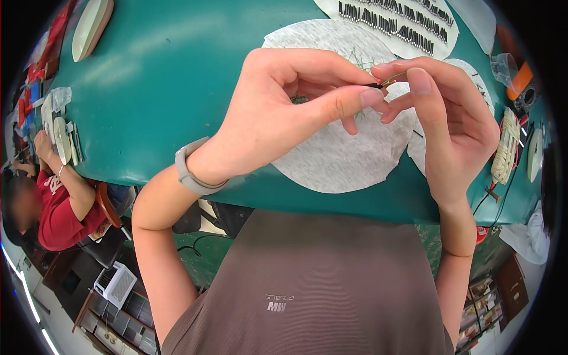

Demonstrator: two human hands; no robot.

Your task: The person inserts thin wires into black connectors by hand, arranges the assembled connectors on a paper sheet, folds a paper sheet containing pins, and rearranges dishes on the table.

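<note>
My left hand (278,109) is closed in a pinch, thumb and forefinger gripping a small black cylindrical part (374,86). From its right end runs a thin green wire (395,76). The fingers of my right hand (455,124) are bent around this wire, whose far end meets the thumb tip. Both hands are held over a round whitish cloth (343,163). More thin green wires (358,61) lie on that cloth, partly hidden behind my fingers.
Rows of black parts with silvery ends (390,26) lie on another round cloth at the back. The green tabletop (160,89) carries a pale oval case (92,26) at left and a yellowish coil (506,145) at right. A person in red (65,204) sits at left.
</note>
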